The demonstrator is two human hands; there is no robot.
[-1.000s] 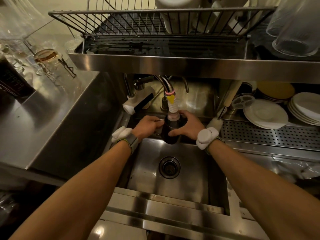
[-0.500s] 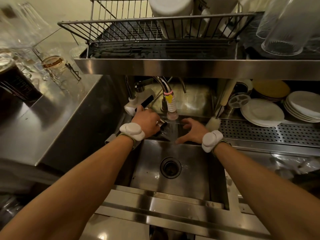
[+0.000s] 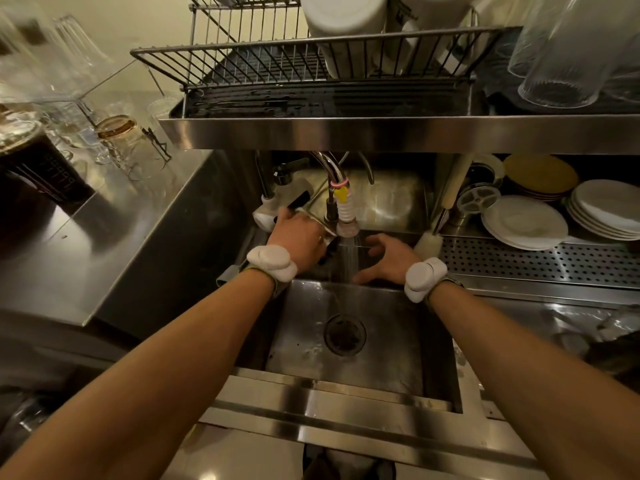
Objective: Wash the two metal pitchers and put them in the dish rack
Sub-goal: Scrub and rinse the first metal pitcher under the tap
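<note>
Only slivers of one dark metal pitcher (image 3: pixel 328 249) show, a shiny rim and a dark side, at the back of the sink just left of the tap. My left hand (image 3: pixel 298 239) is closed over it and hides most of it. My right hand (image 3: pixel 382 259) is open with fingers spread and holds nothing; it sits just right of the water stream (image 3: pixel 351 258) falling from the tap nozzle (image 3: pixel 347 226). The wire dish rack (image 3: pixel 242 64) stands on the steel shelf above the sink. I cannot see a second pitcher.
The steel sink basin (image 3: pixel 388 344) has a round drain (image 3: pixel 344 334). White containers (image 3: pixel 344 19) stand in the rack, with glasses (image 3: pixel 561 64) to their right. Plates (image 3: pixel 524 221) and a brush (image 3: pixel 429 242) lie on the right drainboard. Glass jars (image 3: pixel 117 133) crowd the left counter.
Both hands held the pitcher under the tap a second ago. My left hand has carried it left and back, my right hand has let go and spread open, and the view has tilted upward.
</note>
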